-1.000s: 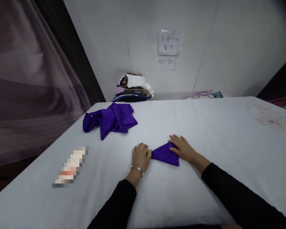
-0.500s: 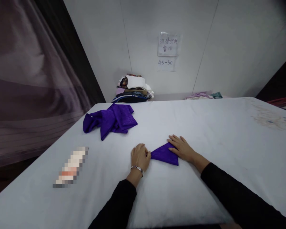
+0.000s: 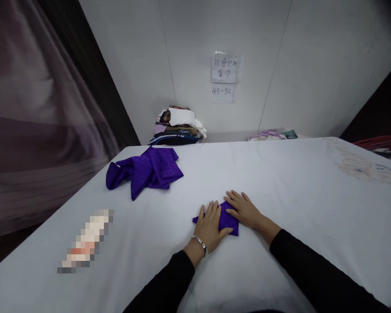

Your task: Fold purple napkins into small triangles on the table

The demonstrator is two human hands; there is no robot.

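Note:
A small folded purple cloth napkin lies flat on the white-covered table, its narrow tip poking out to the left. My left hand rests over the napkin's middle with fingers stretched out and thumb spread, hiding part of it. Against the wider right end, my right hand lies flat, fingers apart, its thumb and fingertips touching the cloth. Farther back on the left is a loose, crumpled heap of purple cloth, apart from both hands.
A blurred-out flat object lies at the table's left. Behind the far edge are a stack of folded clothes and a lower pile of fabric. Handwritten paper signs hang on the wall, and a draped curtain stands at left.
My left hand has released its pinch on the napkin's narrow tip, moved right and flattened over the cloth. My right hand stays on the wide end. The whole view has shifted slightly.

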